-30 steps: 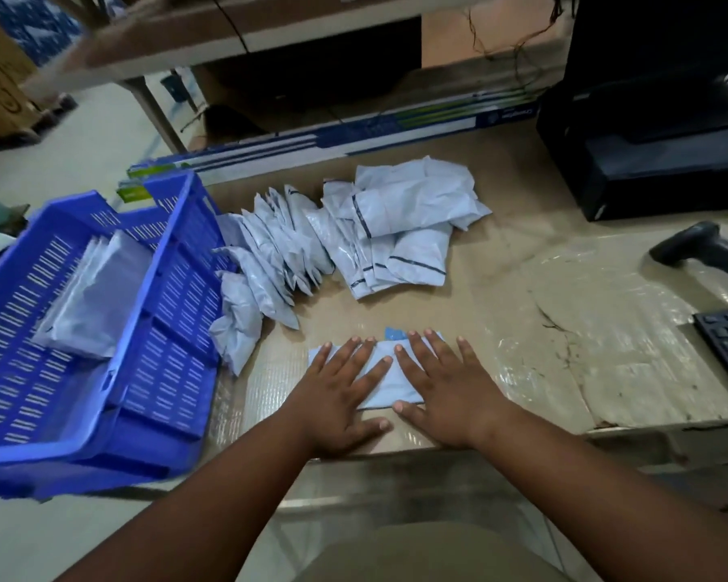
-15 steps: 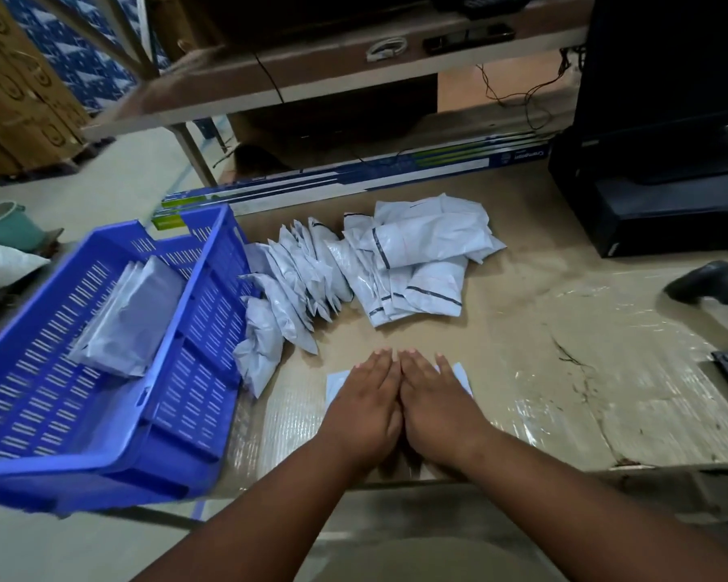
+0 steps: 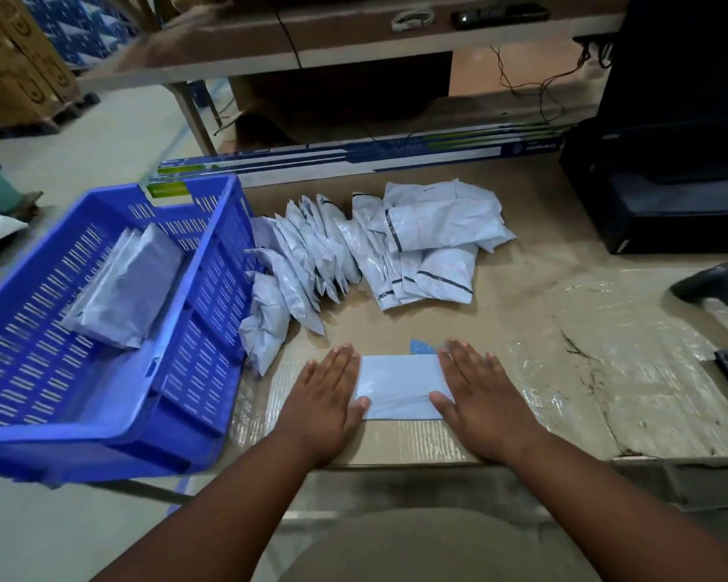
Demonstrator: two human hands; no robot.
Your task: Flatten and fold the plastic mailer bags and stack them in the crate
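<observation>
Flattening step: left hand (image 3: pixel 328 394) and right hand (image 3: pixel 478 394), fingers straight, press the pale grey plastic mailer (image 3: pixel 400 386); next fold, then blue slatted crate (image 3: pixel 102 426) at nine o'clock

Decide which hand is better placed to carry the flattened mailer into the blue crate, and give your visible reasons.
Probably the left hand. It lies flat on the mailer's left end, the side facing the blue crate. The right hand, on the mailer's far end, would have to cross over.

Single wide-angle head view, looking forward and steeply down from above the near edge of the table (image 3: pixel 522 296), close over the forearms, shelf (image 3: pixel 312 48) and floor (image 3: pixel 102 132) beyond at top
</observation>
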